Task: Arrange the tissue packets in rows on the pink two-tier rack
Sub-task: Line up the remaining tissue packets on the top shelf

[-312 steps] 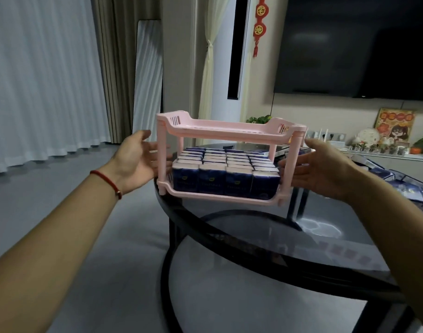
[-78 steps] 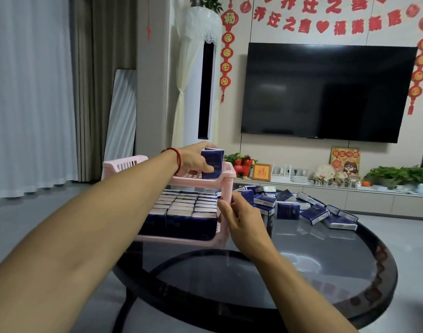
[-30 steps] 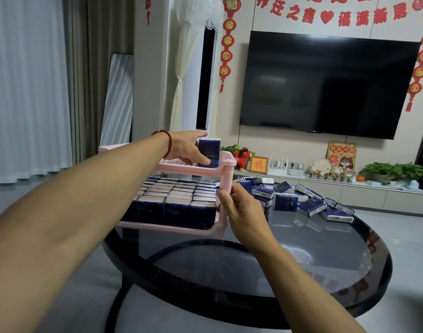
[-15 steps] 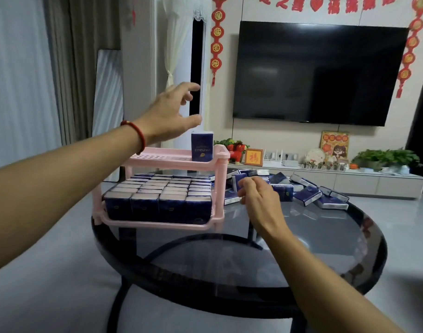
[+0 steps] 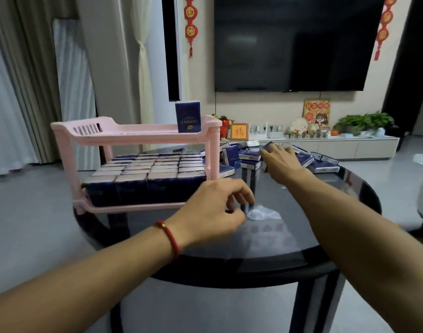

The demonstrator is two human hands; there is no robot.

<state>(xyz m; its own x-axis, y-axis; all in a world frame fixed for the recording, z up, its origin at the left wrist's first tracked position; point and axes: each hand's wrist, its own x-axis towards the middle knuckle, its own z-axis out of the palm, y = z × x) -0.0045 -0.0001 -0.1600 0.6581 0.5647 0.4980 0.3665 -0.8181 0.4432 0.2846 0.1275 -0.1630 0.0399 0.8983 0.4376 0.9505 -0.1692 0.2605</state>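
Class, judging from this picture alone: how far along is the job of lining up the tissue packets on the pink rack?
Done: the lower tier is packed in rows. Started: one upright packet stands on the top tier. In hand: the right hand reaches onto the loose pile on the table; the left hand holds nothing. Left: filling the top tier.

Home living room: wall television (image 5: 294,42), curtains (image 5: 32,75), media cabinet (image 5: 337,146).

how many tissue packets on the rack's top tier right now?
1. A single tissue packet stands upright at the right end of the pink rack's top tier. The rest of that tier looks bare, though its raised rim could hide anything lying flat.
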